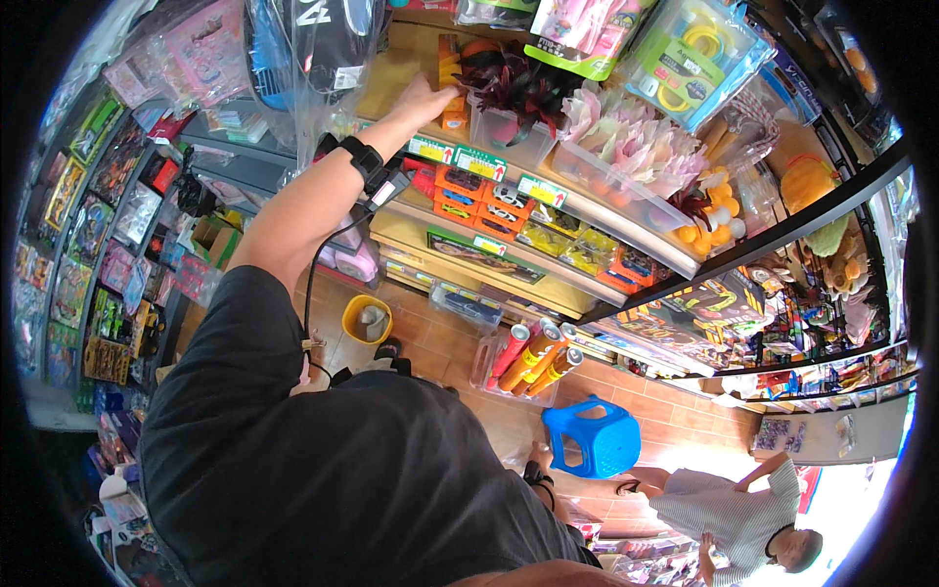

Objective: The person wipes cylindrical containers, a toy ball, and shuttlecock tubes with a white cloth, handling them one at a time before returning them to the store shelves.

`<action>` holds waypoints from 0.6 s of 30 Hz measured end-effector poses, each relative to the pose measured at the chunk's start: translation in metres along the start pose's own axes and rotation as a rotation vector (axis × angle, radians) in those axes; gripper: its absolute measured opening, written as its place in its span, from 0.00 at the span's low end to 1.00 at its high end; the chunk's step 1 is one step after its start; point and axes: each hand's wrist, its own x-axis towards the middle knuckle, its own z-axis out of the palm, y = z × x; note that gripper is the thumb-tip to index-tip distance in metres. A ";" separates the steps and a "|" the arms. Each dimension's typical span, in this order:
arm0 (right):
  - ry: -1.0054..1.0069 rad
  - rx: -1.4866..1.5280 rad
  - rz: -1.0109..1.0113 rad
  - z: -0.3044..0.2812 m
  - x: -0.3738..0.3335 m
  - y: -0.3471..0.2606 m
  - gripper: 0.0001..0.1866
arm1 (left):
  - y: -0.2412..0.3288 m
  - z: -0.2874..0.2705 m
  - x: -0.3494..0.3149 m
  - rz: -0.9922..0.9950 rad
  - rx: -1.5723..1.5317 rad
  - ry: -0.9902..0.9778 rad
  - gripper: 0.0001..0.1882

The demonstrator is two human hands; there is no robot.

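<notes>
At upper centre, the partly curled left hand (425, 101) touches orange boxes (450, 70) rightward; either hand's grip cannot be told.

I can't make out whether my left hand (426, 100) grips the orange packaging (450, 71); my right hand is out of sight, and the top edge cuts off a pink package (590, 31).

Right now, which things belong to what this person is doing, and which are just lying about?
Seemingly part of the job:
left hand, reaching onto the shelf
narrow orange boxes at its fingertips; grip unclear

Apparently just about:
blue plastic stool
yellow bin
red and orange tubes
pale artificial flowers
</notes>
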 end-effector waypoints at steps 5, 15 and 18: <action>-0.090 -0.140 0.001 0.008 -0.039 -0.009 0.36 | 0.046 -0.007 -0.010 -0.142 -0.121 -0.245 0.28; 0.016 0.086 -0.195 0.036 -0.080 -0.068 0.22 | 0.030 -0.073 -0.066 -0.327 -0.931 -0.201 0.17; 0.314 0.043 -0.538 0.051 0.006 -0.021 0.18 | -0.012 -0.099 -0.108 -0.216 -1.299 -0.391 0.19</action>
